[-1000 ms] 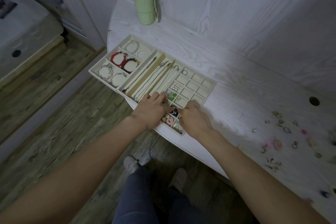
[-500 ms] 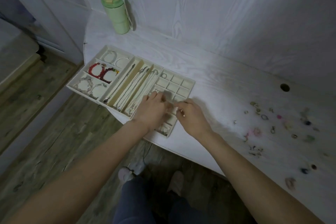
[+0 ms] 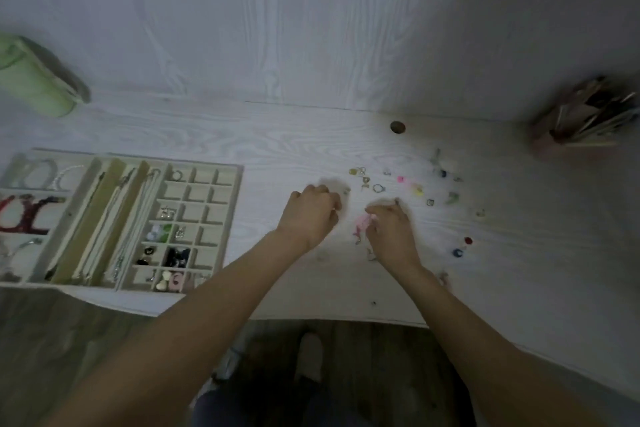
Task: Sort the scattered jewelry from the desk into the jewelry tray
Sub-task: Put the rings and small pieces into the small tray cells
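Pink trinket (image 3: 362, 222) blurs between left hand (image 3: 311, 215) and right hand (image 3: 391, 229).

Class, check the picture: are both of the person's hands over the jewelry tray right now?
No: the left hand and right hand are over the bare desk among the scattered jewelry, well right of the jewelry tray.

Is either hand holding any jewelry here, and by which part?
Cannot be told: the left hand and right hand are curled over the scattered jewelry; blur hides any grip.
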The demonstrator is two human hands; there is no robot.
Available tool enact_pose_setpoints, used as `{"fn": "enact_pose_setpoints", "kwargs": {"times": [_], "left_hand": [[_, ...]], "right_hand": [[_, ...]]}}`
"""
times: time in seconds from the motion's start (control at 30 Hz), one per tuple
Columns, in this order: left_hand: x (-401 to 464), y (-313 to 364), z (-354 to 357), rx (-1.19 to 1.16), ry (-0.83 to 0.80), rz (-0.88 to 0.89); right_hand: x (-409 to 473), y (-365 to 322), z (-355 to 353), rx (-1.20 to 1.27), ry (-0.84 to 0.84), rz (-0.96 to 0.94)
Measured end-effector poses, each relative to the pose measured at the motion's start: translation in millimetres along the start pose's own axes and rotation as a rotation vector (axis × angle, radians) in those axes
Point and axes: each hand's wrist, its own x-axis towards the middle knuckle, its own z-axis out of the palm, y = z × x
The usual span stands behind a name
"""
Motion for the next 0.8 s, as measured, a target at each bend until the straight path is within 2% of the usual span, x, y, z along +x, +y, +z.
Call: {"fn": "enact_pose_setpoints", "kwargs": {"times": [0.13,0.33,0.47,0.63,0.8], "left_hand": [[36.0,27.8,17.5,-0.173,-0.082,-0.007],[60.4,46.4,30.2,-0.393,-0.159,-0.15],[64.7,48.2,35.4,-0.478,-0.116,-0.191],[61.0,45.6,35.8,-0.653,-0.012,-0.197],[56.3,50.7,31.4,-0.647,0.017,-0.167]], "right_hand": [[13.8,23.6,-8.0,0.123,0.038,0.156],[31.6,21.9,-2.0,0.226,0.033,0.146],[37.1,21.6,-1.2,0.309,0.04,0.176],[27.3,28.0,-8.5,0.6,0.087,0.183],[13.7,28.5,-12.6,0.801,0.075,0.185]]}}
